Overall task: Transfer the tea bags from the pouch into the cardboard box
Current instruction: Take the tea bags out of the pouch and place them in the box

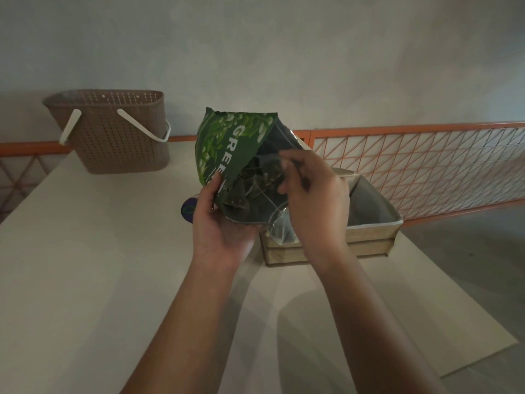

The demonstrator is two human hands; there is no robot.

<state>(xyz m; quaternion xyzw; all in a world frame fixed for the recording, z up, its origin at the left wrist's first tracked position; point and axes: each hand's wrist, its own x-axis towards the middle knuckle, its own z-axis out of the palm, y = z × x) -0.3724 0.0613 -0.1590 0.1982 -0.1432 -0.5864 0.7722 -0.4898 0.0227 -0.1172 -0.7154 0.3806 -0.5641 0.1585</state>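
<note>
A pale counter fills the lower frame. A brown perforated basket with white handles stands on it at upper left. A box sits on it right of centre, open at the top. A small dark round thing lies on it at centre, mostly hidden

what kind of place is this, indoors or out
Hard to say for sure; probably a home terrace or balcony. A pale table stands against a plain plastered wall, an orange mesh railing runs behind it, and a household plastic basket sits on top.
</note>
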